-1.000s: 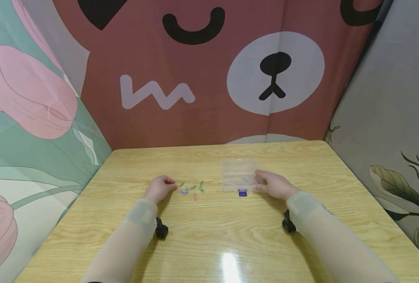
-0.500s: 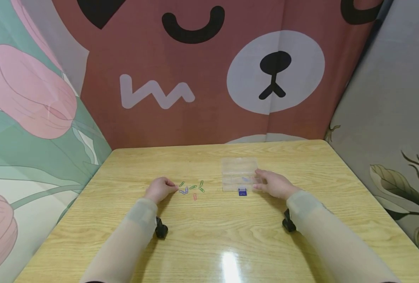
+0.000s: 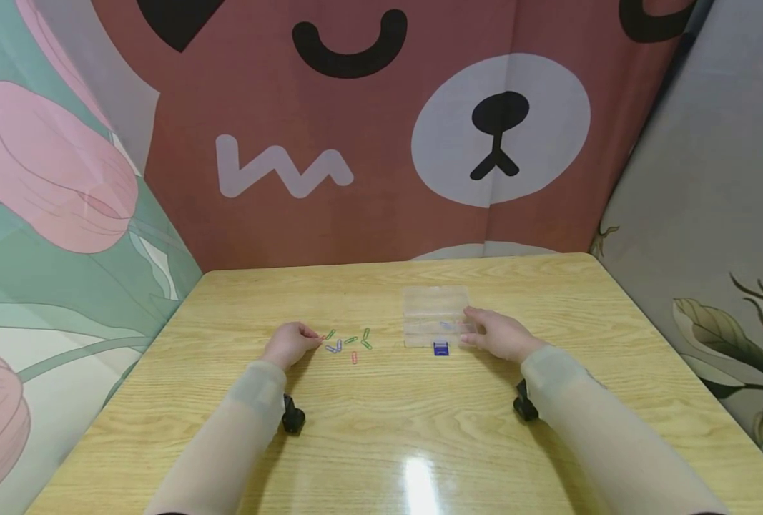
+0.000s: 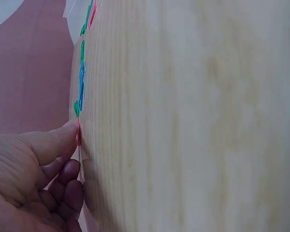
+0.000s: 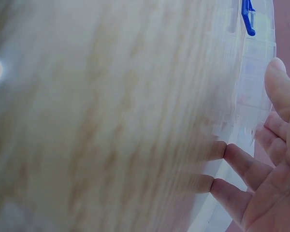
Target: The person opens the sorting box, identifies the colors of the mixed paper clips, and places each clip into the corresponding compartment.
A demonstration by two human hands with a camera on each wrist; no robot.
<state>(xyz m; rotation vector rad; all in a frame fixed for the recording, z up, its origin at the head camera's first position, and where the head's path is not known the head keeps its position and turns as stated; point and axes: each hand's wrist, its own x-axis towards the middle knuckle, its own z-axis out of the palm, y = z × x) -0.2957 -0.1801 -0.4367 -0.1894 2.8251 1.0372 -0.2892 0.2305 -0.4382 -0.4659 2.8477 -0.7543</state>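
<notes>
My left hand (image 3: 289,345) pinches a small red paper clip (image 4: 78,131) between thumb and fingertips, at the left end of a loose group of clips. Nearby on the table lie several green paper clips (image 3: 351,340), blue paper clips (image 3: 334,349) and another red paper clip (image 3: 354,357). A clear plastic box (image 3: 420,335) stands to the right with its lid (image 3: 435,300) laid back. My right hand (image 3: 500,336) holds the box's right end, thumb and fingers spread about it. In the right wrist view two of its fingertips (image 5: 230,152) touch the table.
A blue latch (image 3: 441,348) sticks out at the box's front. Something small and bluish shows inside the box. The wooden table (image 3: 394,415) ends at a printed cloth (image 3: 368,229) behind, with more printed cloth at both sides.
The red paper clip by my left hand lay upright on the table, was then covered by the fingertips, and now shows pinched and turned between them. My right hand stays at the box.
</notes>
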